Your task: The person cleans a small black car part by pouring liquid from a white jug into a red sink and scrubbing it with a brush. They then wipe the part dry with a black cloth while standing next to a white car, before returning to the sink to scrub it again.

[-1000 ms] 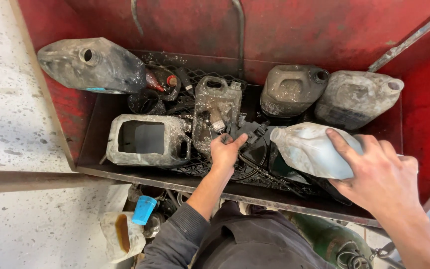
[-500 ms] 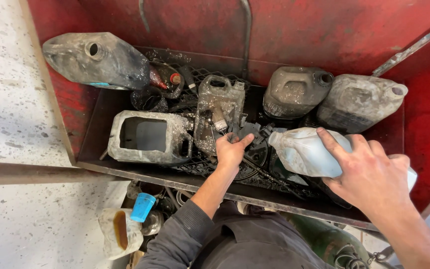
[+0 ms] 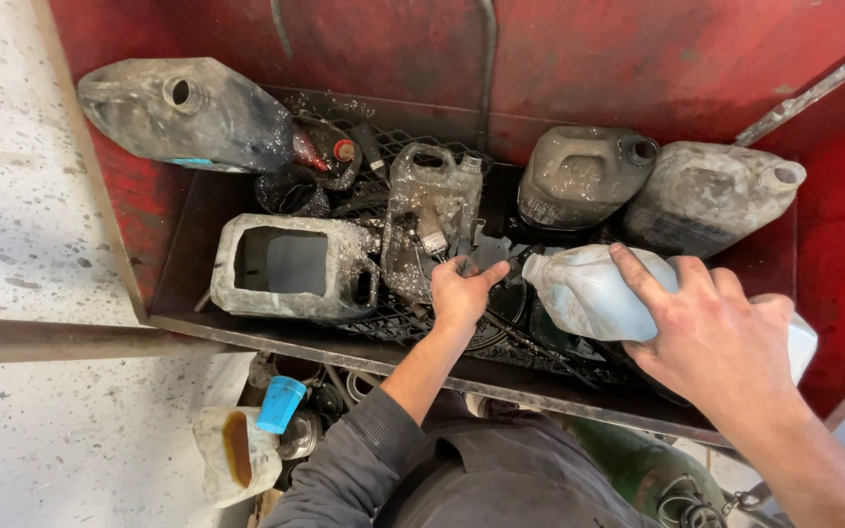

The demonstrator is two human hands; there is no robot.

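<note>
Red bin (image 3: pixel 833 225), grimy jugs, right hand (image 3: pixel 716 337) gripping bottle (image 3: pixel 599 293)

Left hand (image 3: pixel 460 290) reaches forward, fingers curled; right hand (image 3: pixel 711 337) grips, fingers spread

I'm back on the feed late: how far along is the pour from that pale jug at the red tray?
Done: the pale jug is lifted and tipped on its side in the right hand, spout toward the tray's middle. In hand: the left hand rests on the black grate by a dark round part I cannot identify. No liquid shows at the spout. Left: five grimy jugs, including the cut-open one, lie untouched.
</note>
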